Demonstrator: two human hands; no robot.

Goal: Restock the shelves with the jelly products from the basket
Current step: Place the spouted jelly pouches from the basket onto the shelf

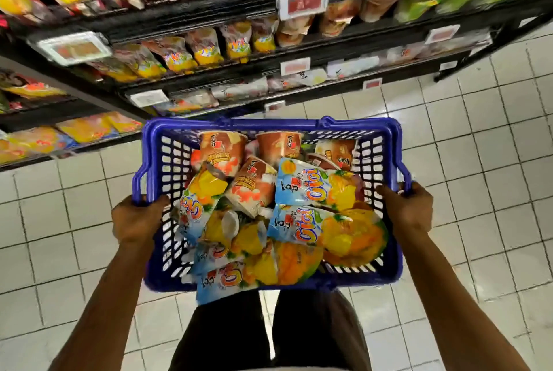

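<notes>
Right now my left hand (136,218) grips the left end of the blue basket (270,124), fingers curled over its rim. The basket hangs level between my hands above the white tiled floor (478,161), and its long axis looks to run across the frame, left to right. It is heaped full: blue-and-yellow jelly pouches (302,221) lie flat and overlapping along the near side and right, one poking over the near rim, and brown jelly cups (223,150) lie tipped on their sides against the far wall. My right hand (408,209) clasps the right end the same way, so neither hand is free. The shelves (209,11) lie straight beyond the basket's far rim, slanting from the left edge towards the upper right, already carrying matching pouches and cups. I judge my left hand the nearer to them, but one hand must first let go.
</notes>
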